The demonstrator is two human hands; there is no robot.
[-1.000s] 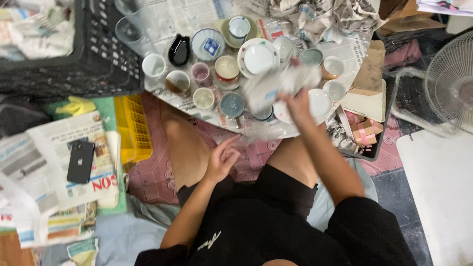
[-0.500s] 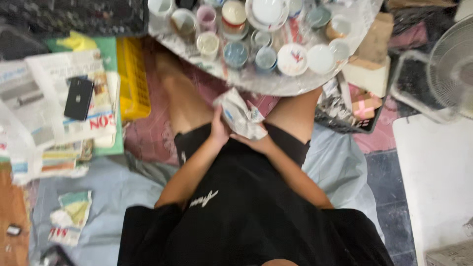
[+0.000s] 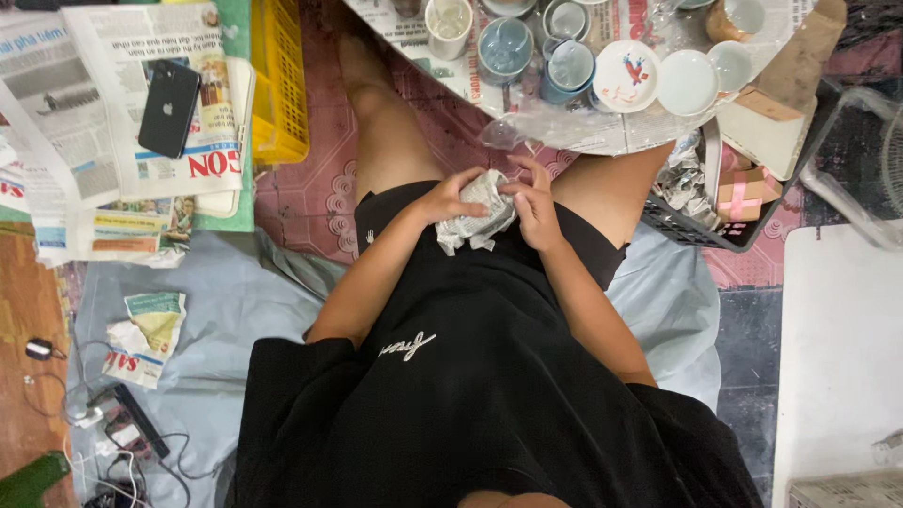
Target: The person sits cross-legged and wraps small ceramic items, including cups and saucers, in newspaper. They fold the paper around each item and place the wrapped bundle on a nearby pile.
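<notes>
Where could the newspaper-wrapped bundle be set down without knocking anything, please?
Free: the grey sheet between the left arm and the crumpled paper scrap. Crowded: the round tray of ceramic cups beyond both hands holding the newspaper-wrapped bundle.

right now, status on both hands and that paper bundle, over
Left hand and right hand both gripping newspaper-wrapped bundle in lap. Cups on low table just ahead. Nothing between hands and bundle.

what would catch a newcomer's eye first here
At centre, the left hand and right hand clutch a crumpled newspaper bundle over a black-clad lap. Above it sits a low table crowded with ceramic cups. A black phone lies on newspapers at upper left.
</notes>
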